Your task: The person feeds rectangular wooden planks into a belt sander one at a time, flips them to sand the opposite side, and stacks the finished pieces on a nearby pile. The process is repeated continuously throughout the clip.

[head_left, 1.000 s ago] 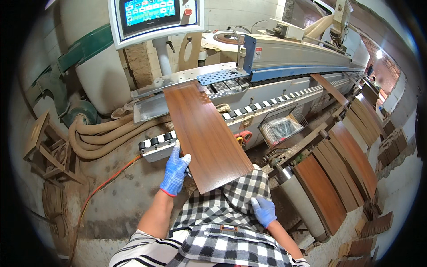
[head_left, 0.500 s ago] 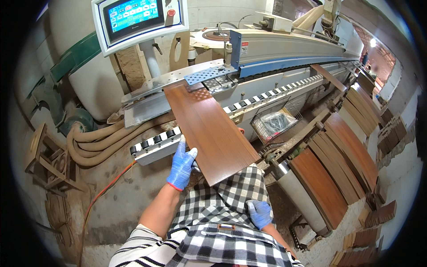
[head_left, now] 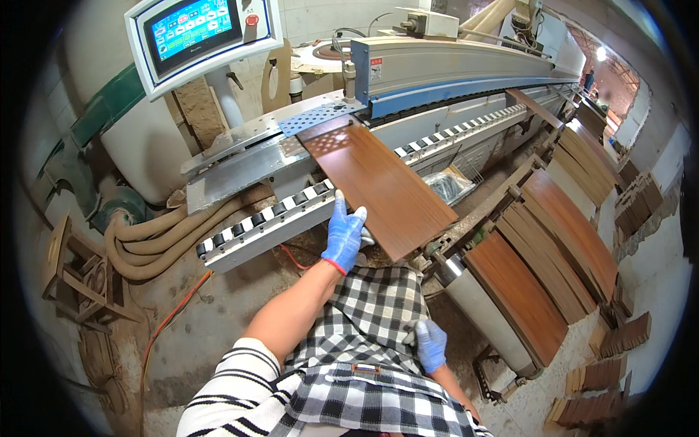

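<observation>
A brown wood-grain board (head_left: 382, 186) slants across the roller rail (head_left: 273, 211), its far end beneath the blue perforated plate (head_left: 320, 118) of a long machine (head_left: 466, 69). My left hand (head_left: 346, 231), in a blue-coated glove with a red cuff, grips the board's left edge; some of its fingers are hidden underneath. The board's near corner juts out over the front of my checked apron (head_left: 368, 302). My right hand (head_left: 429, 346), gloved in blue too, hangs close to the apron with fingers curled and nothing visible in it.
A control screen (head_left: 193, 33) with a red button stands at upper left. Several boards (head_left: 517, 295) lie on a roller conveyor (head_left: 484, 328) at right. A wire basket (head_left: 466, 171) sits beyond the board. Thick hoses (head_left: 135, 247) and a wooden stool (head_left: 76, 273) are at left.
The board has moved forward and right along the machine, with my left hand gripping its edge. My right hand stays near the apron, slightly shifted. The whole view has turned a little.
</observation>
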A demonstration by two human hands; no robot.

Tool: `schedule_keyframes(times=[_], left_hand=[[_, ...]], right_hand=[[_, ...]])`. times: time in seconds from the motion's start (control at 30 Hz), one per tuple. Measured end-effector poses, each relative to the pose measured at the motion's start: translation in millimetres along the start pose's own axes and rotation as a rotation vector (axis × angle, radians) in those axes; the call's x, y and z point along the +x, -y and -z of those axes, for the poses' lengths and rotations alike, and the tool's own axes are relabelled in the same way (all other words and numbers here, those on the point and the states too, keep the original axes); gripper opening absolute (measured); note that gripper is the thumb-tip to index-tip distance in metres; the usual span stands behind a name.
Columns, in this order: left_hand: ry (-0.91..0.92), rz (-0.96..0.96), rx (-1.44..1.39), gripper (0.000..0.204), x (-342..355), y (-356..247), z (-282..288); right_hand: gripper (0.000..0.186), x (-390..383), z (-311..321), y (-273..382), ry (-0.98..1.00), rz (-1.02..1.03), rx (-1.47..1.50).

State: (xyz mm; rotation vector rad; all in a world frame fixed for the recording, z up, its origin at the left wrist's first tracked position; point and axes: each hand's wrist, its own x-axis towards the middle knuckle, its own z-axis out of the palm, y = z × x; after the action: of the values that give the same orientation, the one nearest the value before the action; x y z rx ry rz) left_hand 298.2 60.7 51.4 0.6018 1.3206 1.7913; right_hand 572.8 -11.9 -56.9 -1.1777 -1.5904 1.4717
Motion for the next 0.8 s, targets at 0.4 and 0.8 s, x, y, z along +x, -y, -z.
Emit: schedule_keyframes(times=[0.4, 0.8], left_hand=[[0.009, -0.226, 0.045, 0.073, 74.0, 50.1, -92.2], [0.772, -0.048, 1.022, 0.08, 18.2, 200.4, -168.9]], right_hand=[[0.035, -35.2, 195.0, -28.0, -0.872, 0.002, 0.197], [0.052, -84.6, 345.9, -113.9, -1.249, -0.341, -0.807]])
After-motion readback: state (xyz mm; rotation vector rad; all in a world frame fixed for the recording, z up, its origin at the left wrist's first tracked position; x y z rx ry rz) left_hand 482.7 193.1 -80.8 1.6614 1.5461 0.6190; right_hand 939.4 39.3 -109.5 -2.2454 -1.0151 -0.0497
